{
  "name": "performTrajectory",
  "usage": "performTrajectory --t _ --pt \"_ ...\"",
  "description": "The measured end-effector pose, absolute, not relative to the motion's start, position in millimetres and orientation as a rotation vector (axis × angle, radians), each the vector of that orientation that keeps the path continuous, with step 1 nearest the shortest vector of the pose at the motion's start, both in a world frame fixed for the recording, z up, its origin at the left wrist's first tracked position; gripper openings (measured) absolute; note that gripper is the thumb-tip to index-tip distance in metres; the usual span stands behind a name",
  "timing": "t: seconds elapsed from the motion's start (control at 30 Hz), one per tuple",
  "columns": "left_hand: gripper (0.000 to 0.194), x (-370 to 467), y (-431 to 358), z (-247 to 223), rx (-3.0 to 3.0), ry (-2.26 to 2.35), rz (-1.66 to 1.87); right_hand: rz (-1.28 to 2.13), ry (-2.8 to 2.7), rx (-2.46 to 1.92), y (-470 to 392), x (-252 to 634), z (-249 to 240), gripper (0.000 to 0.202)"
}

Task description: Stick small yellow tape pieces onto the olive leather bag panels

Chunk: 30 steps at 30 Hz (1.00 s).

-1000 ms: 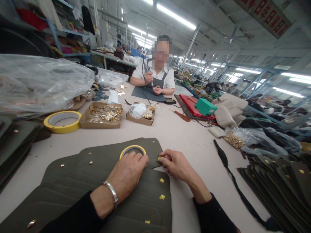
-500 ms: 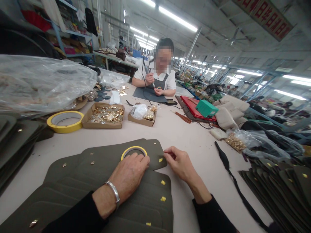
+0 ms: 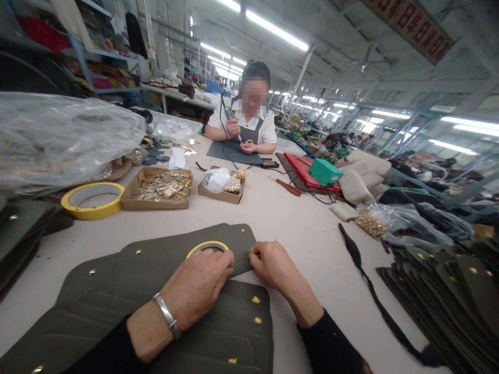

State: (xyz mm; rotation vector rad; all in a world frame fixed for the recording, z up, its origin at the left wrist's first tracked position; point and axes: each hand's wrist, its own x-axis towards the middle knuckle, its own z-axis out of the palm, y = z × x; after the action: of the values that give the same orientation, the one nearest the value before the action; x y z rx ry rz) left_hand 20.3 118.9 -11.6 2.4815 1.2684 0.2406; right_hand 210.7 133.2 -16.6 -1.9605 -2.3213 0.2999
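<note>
Strip lights [image 3: 276, 30] are glowing over a pale table [image 3: 304, 223], where a big tape roll [image 3: 93, 210] and a box [image 3: 156, 205] of metal pieces [image 3: 166, 186] are sitting beyond the dark panels [image 3: 230, 332]. Across it, a co-worker [image 3: 251, 127] is holding a tool [image 3: 230, 113]. Nearer, the left hand [image 3: 200, 280] is gripping a small yellow tape roll [image 3: 210, 243] on the far panel [image 3: 167, 246], covering its near side; the right hand [image 3: 275, 265] is touching that panel's edge with bunched fingers [image 3: 255, 257] (whether pinching anything, I cannot tell).
</note>
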Motion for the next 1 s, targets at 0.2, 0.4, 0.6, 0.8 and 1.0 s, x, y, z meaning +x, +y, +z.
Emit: performTrajectory --t 0.2,0.4,0.6,0.8,1.0 --pt "0.017 13 121 -4 2.409 1.244 0.221 0.858 -2.166 -1.878 131 222 -17 0.017" --pt "0.019 8 126 -17 2.463 1.170 0.456 1.070 -1.936 -1.542 125 229 -14 0.016" --pt "0.049 8 125 -29 2.526 1.144 0.710 0.728 -1.947 -1.172 118 210 -12 0.019" --pt "0.043 11 123 -33 2.570 1.150 0.791 0.488 -2.061 -0.957 116 202 -21 0.015" --pt "0.034 14 120 -26 2.513 1.096 0.771 0.293 -2.055 -0.934 116 200 -30 0.014"
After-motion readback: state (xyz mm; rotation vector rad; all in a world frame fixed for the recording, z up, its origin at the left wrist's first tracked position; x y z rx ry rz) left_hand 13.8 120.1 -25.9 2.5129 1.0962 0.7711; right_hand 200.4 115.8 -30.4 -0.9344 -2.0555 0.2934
